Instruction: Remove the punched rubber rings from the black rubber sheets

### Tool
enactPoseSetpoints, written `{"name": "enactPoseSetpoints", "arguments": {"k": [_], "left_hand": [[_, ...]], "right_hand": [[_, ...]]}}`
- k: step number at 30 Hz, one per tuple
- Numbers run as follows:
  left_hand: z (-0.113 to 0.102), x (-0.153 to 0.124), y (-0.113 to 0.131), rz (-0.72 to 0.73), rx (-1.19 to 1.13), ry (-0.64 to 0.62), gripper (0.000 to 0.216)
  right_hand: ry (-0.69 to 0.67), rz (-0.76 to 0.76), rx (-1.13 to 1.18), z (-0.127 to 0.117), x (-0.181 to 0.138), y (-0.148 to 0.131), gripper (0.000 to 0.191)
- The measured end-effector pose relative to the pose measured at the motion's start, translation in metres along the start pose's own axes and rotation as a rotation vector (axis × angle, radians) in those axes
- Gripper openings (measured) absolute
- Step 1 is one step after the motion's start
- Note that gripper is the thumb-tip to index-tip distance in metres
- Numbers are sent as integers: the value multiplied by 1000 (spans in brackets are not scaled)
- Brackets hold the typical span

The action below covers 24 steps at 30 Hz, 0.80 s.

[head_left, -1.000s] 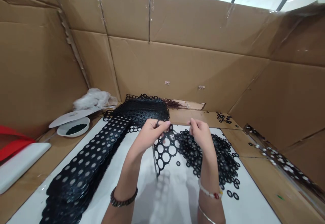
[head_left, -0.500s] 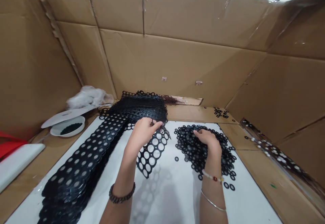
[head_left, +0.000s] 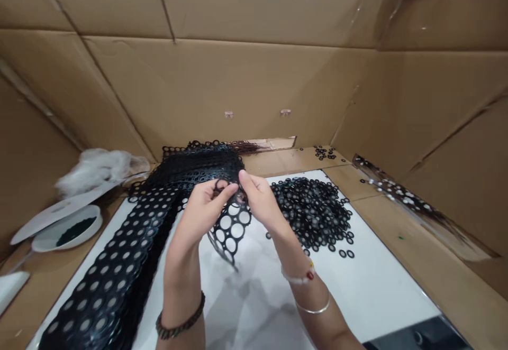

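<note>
Clamping a thin black perforated sheet (head_left: 229, 233), lattice-like with large round holes, in the grip of the left hand (head_left: 204, 204); meeting its upper end with the right hand (head_left: 260, 199), closure impossible to tell. Dangling curled above the white table (head_left: 357, 292), between a black hole-dotted stack (head_left: 115, 265) along the left edge and heaped black rings (head_left: 311, 210) near the far-right corner.

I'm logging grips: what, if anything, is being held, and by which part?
The left hand holds a black perforated sheet by its upper end. The right hand meets it there; whether it grips anything cannot be told.
</note>
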<state>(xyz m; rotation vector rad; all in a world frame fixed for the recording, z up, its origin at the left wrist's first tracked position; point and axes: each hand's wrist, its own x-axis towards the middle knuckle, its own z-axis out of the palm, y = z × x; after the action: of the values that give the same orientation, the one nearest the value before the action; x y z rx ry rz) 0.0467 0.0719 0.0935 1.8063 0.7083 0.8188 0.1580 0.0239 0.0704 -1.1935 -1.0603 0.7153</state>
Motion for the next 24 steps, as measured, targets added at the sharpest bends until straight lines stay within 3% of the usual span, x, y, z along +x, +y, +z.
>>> {"name": "enactPoseSetpoints", "arguments": {"k": [2, 4, 7, 11, 14, 17, 24], "left_hand": [[-5, -1, 3, -46, -140, -11, 28], [-10, -4, 4, -87, -189, 46, 29], [-15, -5, 3, -56, -139, 116, 25], [-11, -1, 1, -8, -7, 74, 15], [-3, 1, 1, -8, 212, 142, 15], [5, 1, 3, 11, 385, 159, 18], [10, -4, 9, 137, 228, -54, 9]], "right_hand": [[-75, 66, 347, -6, 7, 2, 48], [-64, 84, 576, -15, 12, 3, 47], [-18, 7, 632, -21, 15, 5, 37], [8, -87, 314, -17, 9, 4, 28], [86, -153, -29, -11, 2, 0, 33], [75, -137, -285, -7, -4, -4, 36], [30, -177, -563, -13, -6, -7, 41]]}}
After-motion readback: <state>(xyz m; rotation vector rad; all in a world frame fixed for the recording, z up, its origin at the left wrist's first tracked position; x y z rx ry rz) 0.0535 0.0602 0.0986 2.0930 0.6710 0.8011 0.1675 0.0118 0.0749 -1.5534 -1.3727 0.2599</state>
